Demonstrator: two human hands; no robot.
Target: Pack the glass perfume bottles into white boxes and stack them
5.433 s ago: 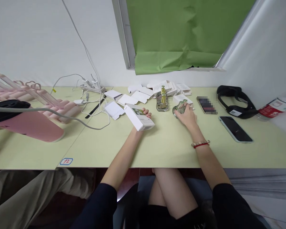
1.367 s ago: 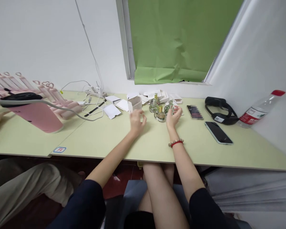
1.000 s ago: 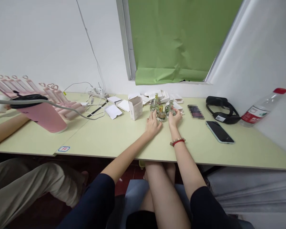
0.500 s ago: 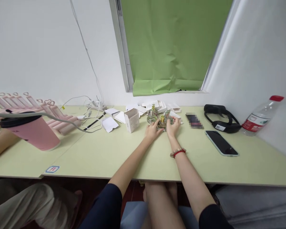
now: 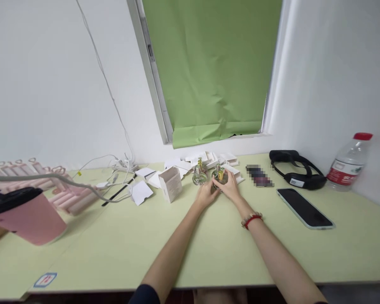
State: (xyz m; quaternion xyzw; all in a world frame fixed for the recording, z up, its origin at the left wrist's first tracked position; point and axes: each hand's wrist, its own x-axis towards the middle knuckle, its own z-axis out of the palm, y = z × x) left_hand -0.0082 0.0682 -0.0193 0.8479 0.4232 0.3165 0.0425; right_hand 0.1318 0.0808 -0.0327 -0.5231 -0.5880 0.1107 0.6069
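My left hand (image 5: 207, 195) and my right hand (image 5: 230, 186) meet at the middle of the table. Between their fingers are round, clear glass bottles (image 5: 216, 172) with shiny gold and silver necks, which look like perfume bottles. The right fingers curl around the far right side of a bottle, and the left fingertips press at its near left side. How many bottles are within the grip is hidden by the fingers. More such bottles (image 5: 199, 177) stand just left of my hands. An upright white box (image 5: 171, 184) stands farther left.
White flattened boxes and cards (image 5: 141, 192) lie behind and left. To the right are a dark blurred-out item (image 5: 259, 176), a black headset (image 5: 299, 179), a phone (image 5: 304, 207) and a red-capped bottle (image 5: 348, 162). On the left stand a pink cup (image 5: 34, 221), cables and pink items (image 5: 74, 198).
The camera view has tilted up and shifted. My hands have drawn closer around the glass bottles, with the right wrist turned further outward. Bottles beside the left hand stay standing.
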